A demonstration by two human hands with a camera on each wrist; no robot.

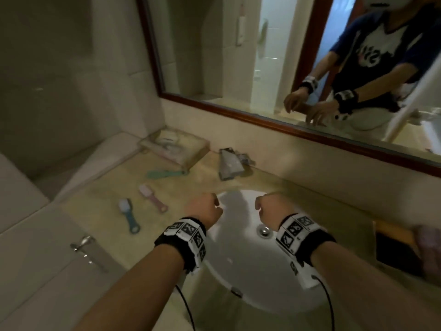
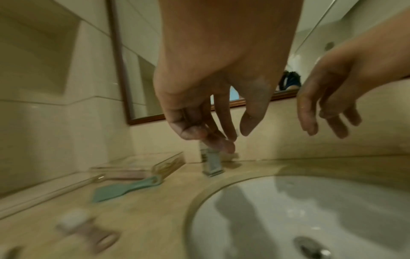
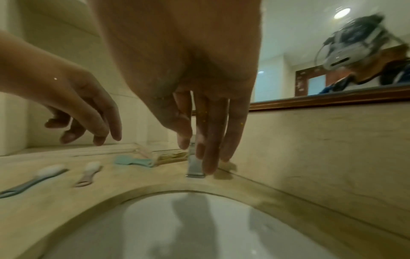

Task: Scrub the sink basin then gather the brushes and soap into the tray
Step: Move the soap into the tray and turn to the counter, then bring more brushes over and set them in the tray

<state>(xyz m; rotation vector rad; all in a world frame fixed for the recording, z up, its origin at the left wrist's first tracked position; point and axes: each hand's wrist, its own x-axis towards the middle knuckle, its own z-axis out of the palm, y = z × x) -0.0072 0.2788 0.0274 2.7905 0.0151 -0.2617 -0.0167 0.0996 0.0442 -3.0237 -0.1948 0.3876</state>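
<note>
Hanging loose and empty over the basin (image 1: 241, 259), both hands leave the brushes (image 1: 130, 215) lying lengthwise beyond the nearer left hand (image 1: 205, 207), away from the right hand (image 1: 269, 207).

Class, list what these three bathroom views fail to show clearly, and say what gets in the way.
- Tray contents: head view, blurred, glare.
- Faucet top: right wrist view, behind right hand fingers.
- Pinkish object: head view, cut off by the right edge, blurred.
- Pink brush: left wrist view, motion blur.
</note>
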